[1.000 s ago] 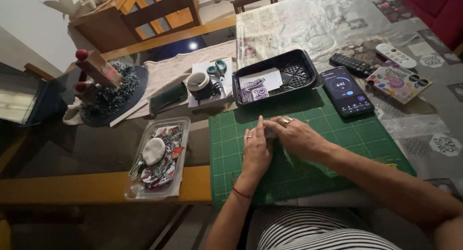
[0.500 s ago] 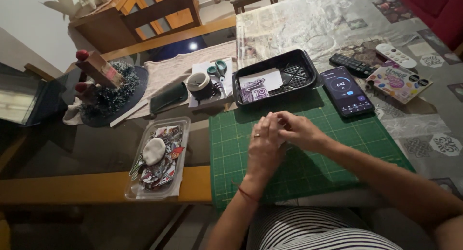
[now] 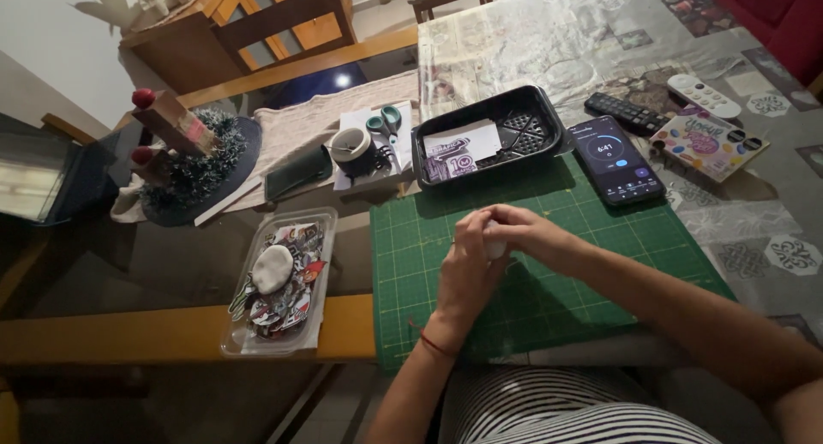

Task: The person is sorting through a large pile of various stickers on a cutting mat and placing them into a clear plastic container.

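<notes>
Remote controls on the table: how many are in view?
2. A black remote lies beyond the phone, right of the black tray; a white remote lies just right of it, above the colourful booklet. None seems hidden.

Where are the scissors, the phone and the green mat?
scissors (image 3: pixel 387 121), head view, on the teal handles
phone (image 3: pixel 616 159), head view, middle of its lit screen
green mat (image 3: pixel 600 238), head view, bare gridded part

Single head-worn view, looking steeply down and forward from above seated lap. Close over green cutting mat (image 3: pixel 549 264) at centre; glass table (image 3: pixel 171 264) spreading beyond, wooden chair (image 3: pixel 283 15) at far edge. No second view.
</notes>
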